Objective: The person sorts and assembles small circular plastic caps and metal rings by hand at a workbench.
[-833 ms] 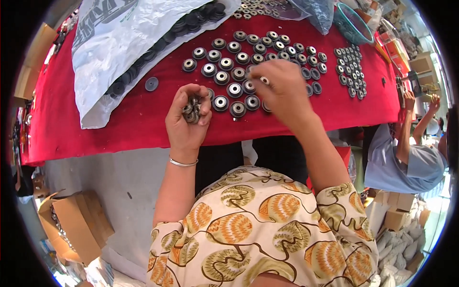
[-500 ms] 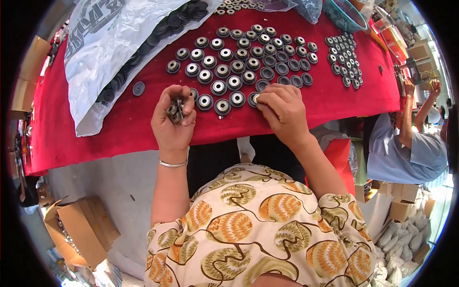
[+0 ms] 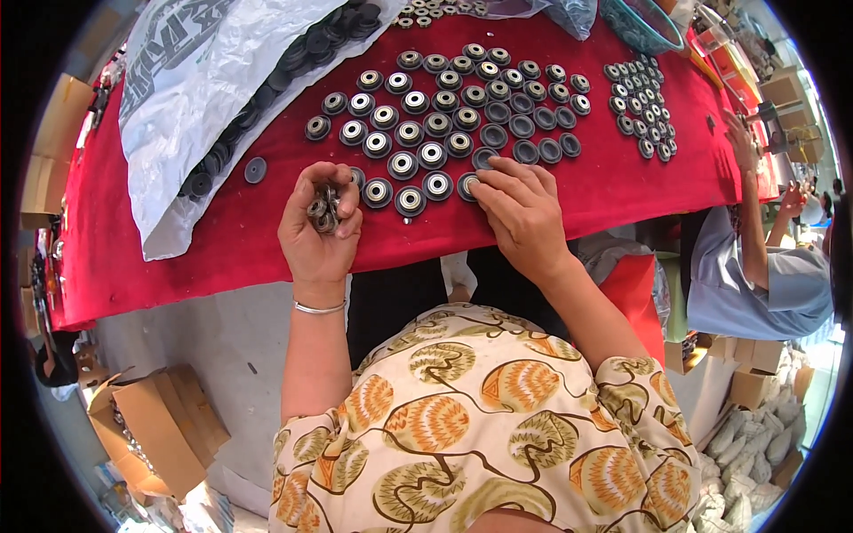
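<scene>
Palm up, my left hand [image 3: 318,226] curls its fingers around several small metal ball bearings [image 3: 322,210]. My right hand [image 3: 524,209] bends down at the front of a spread of dark round caps, its fingertips on a bearing seated in a cap [image 3: 468,186]. Many caps around it carry a shiny bearing in the middle, such as the cap with a bearing [image 3: 402,164]. Toward the right of the spread, several bare caps [image 3: 494,136] show only a dark hollow. One of these, a bare cap [image 3: 483,158], lies just beyond my right fingertips.
The red cloth [image 3: 222,275] covers the table. A white plastic bag [image 3: 169,169] spills dark discs at the left, with one loose disc [image 3: 255,170] beside it. Loose bearings [image 3: 643,107] lie at the right, near a teal basket [image 3: 677,44]. Another person's arm [image 3: 753,213] reaches in there.
My right fingertips have drawn back slightly from the bearing, showing more of its cap. My left hand still holds its bearings. At the right, the other person's arms have shifted.
</scene>
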Demonstrator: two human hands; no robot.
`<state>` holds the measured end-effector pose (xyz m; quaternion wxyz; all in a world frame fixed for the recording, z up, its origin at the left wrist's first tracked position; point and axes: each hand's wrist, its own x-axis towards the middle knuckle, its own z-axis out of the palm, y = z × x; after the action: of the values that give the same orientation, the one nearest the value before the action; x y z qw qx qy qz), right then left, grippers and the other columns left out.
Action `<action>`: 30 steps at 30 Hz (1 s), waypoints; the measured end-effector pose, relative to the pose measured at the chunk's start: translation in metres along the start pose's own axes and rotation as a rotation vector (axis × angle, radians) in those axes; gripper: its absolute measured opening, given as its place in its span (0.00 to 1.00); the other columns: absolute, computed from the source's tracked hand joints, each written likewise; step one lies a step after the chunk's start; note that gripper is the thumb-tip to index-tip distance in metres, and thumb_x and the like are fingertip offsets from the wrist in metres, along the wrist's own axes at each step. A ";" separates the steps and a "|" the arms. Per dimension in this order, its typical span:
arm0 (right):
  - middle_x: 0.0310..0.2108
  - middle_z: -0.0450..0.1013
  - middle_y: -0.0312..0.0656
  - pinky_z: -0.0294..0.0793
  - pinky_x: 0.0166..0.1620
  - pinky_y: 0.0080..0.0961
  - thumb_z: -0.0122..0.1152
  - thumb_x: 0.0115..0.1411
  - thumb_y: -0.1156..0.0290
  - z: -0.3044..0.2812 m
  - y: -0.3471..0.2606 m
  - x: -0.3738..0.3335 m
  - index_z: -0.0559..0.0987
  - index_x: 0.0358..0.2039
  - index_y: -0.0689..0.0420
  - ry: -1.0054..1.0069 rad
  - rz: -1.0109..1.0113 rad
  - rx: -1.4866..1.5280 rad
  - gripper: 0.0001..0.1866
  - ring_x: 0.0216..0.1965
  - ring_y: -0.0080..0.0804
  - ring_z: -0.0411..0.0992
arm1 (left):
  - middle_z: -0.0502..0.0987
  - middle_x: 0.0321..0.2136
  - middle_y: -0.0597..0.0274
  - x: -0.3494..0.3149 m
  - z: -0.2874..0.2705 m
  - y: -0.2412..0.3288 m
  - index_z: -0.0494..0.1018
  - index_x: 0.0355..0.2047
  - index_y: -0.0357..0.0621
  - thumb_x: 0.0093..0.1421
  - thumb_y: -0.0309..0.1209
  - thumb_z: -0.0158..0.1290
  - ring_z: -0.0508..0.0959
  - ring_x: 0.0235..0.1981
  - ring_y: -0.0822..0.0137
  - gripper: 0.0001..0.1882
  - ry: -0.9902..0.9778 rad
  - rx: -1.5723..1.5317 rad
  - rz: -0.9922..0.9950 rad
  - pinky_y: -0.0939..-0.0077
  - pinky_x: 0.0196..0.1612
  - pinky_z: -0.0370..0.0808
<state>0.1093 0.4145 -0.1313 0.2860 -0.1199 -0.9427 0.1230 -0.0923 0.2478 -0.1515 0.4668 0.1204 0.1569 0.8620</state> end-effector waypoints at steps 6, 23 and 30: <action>0.45 0.72 0.37 0.61 0.54 0.39 0.58 0.49 0.77 0.002 -0.004 -0.001 0.77 0.40 0.56 -0.012 -0.032 -0.050 0.15 0.52 0.34 0.68 | 0.72 0.40 0.52 0.001 -0.001 -0.001 0.70 0.46 0.35 0.65 0.35 0.43 0.69 0.29 0.69 0.16 -0.012 0.010 0.002 0.85 0.21 0.66; 0.38 0.74 0.39 0.64 0.50 0.35 0.61 0.49 0.76 -0.028 -0.015 0.025 0.78 0.39 0.55 0.163 0.044 0.188 0.14 0.45 0.38 0.71 | 0.73 0.46 0.45 0.012 0.075 -0.071 0.68 0.47 0.32 0.67 0.46 0.39 0.73 0.50 0.53 0.25 0.225 -0.155 -0.274 0.57 0.53 0.71; 0.38 0.72 0.39 0.64 0.48 0.37 0.61 0.49 0.75 -0.031 -0.003 0.017 0.77 0.37 0.55 0.061 0.042 0.184 0.13 0.43 0.39 0.70 | 0.69 0.51 0.43 0.015 0.080 -0.088 0.65 0.51 0.33 0.66 0.49 0.38 0.71 0.52 0.56 0.29 0.151 -0.207 -0.371 0.63 0.54 0.71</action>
<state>0.1129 0.4215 -0.0967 0.3217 -0.1162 -0.9156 0.2115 -0.0046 0.3188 -0.1102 0.6142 -0.0241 0.1216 0.7794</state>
